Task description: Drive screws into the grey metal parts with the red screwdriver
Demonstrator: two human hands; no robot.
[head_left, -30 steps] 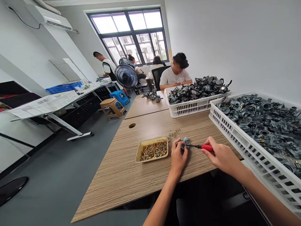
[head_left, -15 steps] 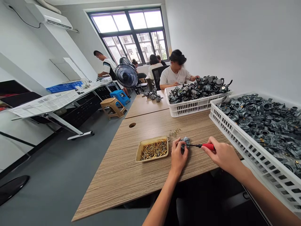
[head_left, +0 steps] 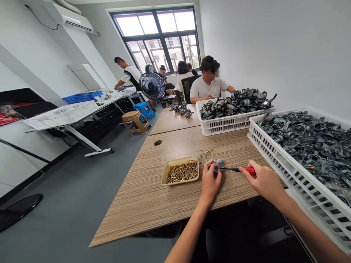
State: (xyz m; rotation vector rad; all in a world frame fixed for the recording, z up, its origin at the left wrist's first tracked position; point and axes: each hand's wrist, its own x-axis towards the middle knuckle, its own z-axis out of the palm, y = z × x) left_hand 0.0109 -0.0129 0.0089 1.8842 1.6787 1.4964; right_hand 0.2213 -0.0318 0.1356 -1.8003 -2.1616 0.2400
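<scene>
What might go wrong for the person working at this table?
The screwdriver in the right hand points at the small metal part that the left hand holds; if it slipped, it might jab those fingertips.
The loose brass-coloured pieces lie just beyond the left hand, so a careless sweep could scatter them.
The open tray stands close beside that hand; a knock could perhaps spill its contents.

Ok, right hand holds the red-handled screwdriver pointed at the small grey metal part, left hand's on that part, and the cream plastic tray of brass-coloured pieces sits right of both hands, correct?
No: the head view shows the cream plastic tray left of both hands. The right hand does hold the red-handled screwdriver, pointed at the grey metal part, left hand on it.
</scene>
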